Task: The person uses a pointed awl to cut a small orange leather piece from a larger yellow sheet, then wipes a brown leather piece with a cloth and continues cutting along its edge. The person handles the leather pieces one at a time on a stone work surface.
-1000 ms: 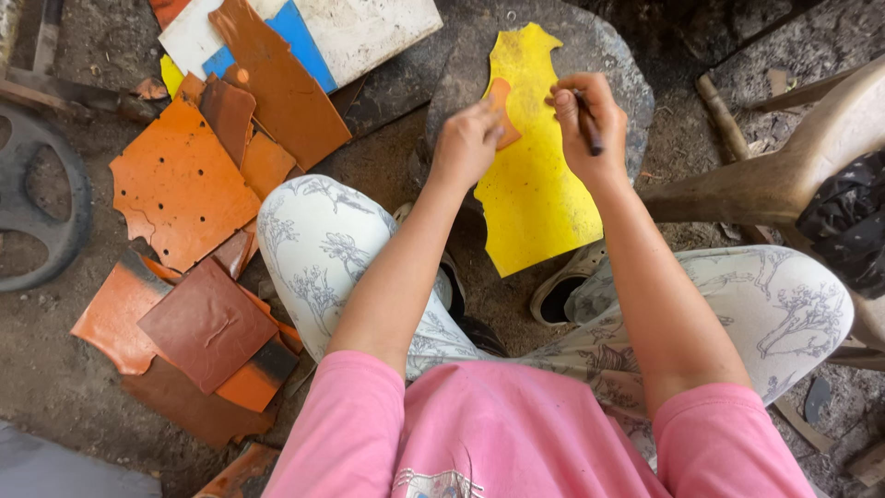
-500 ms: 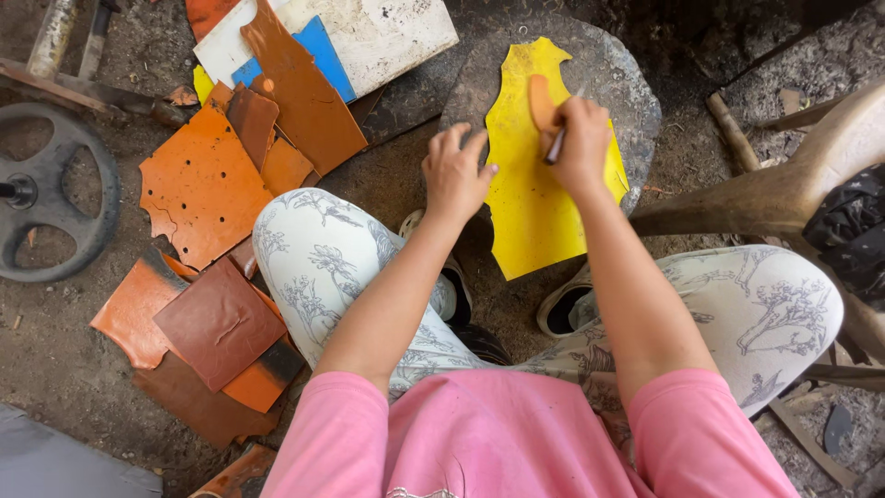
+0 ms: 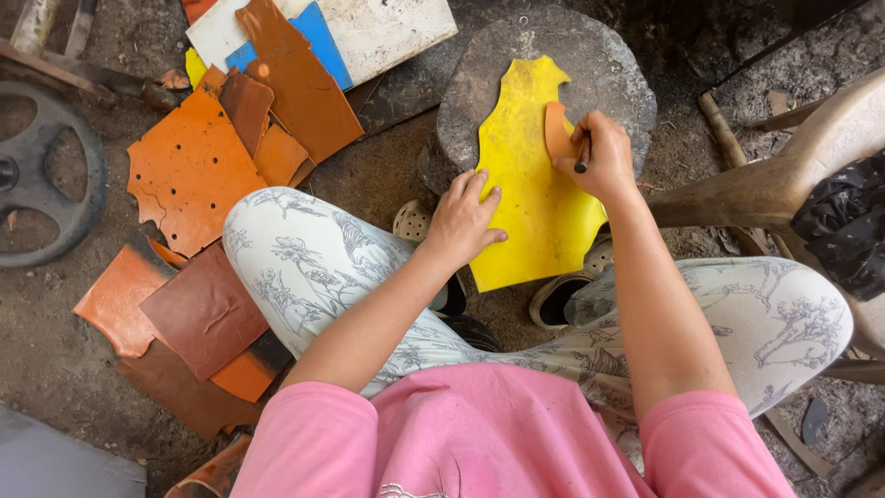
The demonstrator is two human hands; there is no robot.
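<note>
- Yellow leather piece (image 3: 530, 184) lies flat on a round grey stone slab (image 3: 604, 65), lower end hanging off the slab's near edge toward the person's knees.
- Small orange template (image 3: 556, 129) sits on the yellow piece near its right edge, partly under the right hand.
- Slab rests on bare dirt ground (image 3: 387, 166); outdoor-looking workspace, gritty and cluttered.
- Left of the slab: pile of orange and brown leather scraps (image 3: 198, 171), some punched with holes, plus a blue sheet (image 3: 318, 37) and a white board (image 3: 387, 32) up top.
- Dark metal wheel (image 3: 37, 175) at far left; beige plastic chair leg (image 3: 774, 175) on the right.
- Right hand (image 3: 604, 161): fingers curled tight around a dark pen (image 3: 583, 157), tip down at the template's edge, wrist bent over the leather.
- Left hand (image 3: 466, 221): open, fingers spread flat, pressing on the yellow piece's left edge; holds nothing.
- Person seated, knees apart, patterned white trousers, pink shirt.
</note>
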